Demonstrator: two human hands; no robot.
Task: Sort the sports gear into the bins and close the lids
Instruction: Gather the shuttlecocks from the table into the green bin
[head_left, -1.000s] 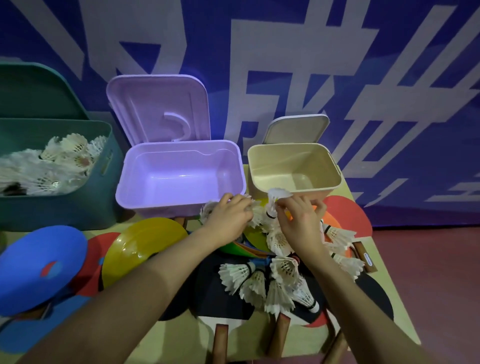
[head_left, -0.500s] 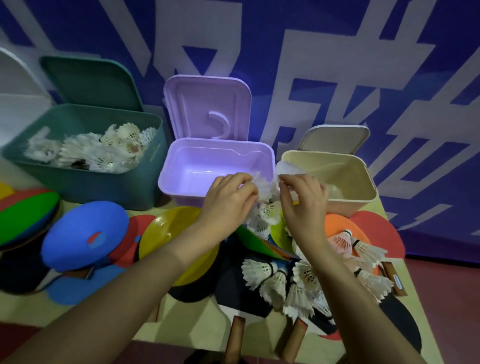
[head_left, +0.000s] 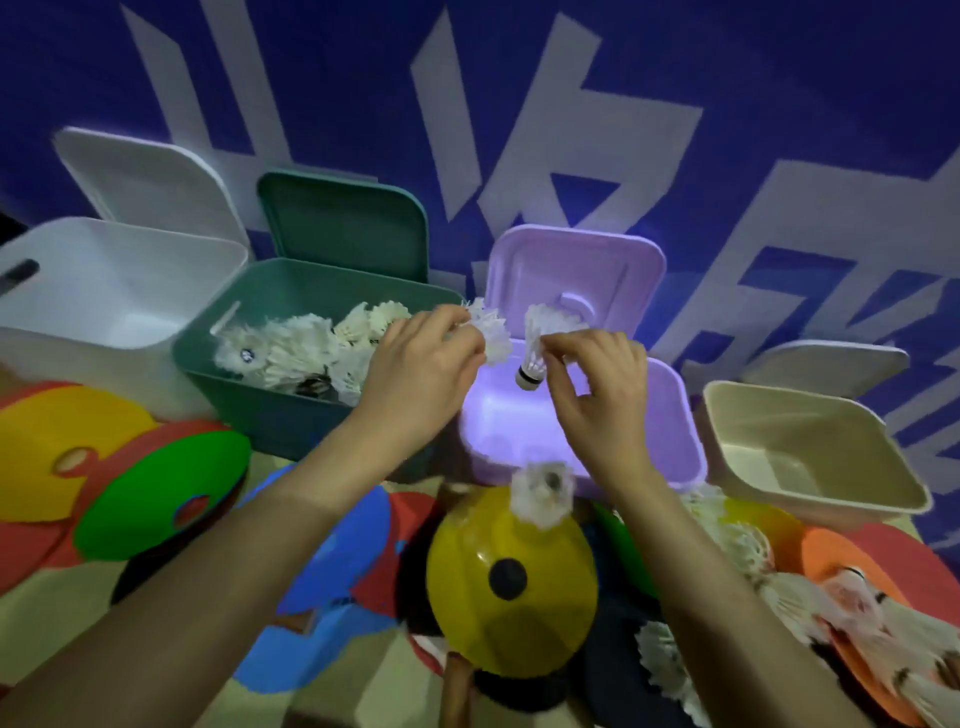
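A pale yellow-beige tabletop (head_left: 78, 613) carries four open plastic bins in a row: white (head_left: 62, 358), green (head_left: 270, 421), lilac (head_left: 685, 415) and beige (head_left: 883, 499). Coloured round discs (head_left: 161, 499), dark paddles (head_left: 613, 665) and white feathered shuttlecocks (head_left: 665, 654) lie in front of them.

Four bins are standing in a row before the wall (head_left: 779, 104), lids leaning open behind them. Taking the third bin from the left (head_left: 685, 415) as landmark: the second bin (head_left: 291, 415) is sitting just left of it, shuttlecocks (head_left: 296, 348) lying in it; the first bin (head_left: 104, 291) further left; the fourth bin (head_left: 810, 467) just right. Both hands, left hand (head_left: 421, 374) and right hand (head_left: 602, 395), are hovering over the landmark's near-left part. Discs (head_left: 509, 582) and loose shuttlecocks (head_left: 737, 545) are lying on the table before it.
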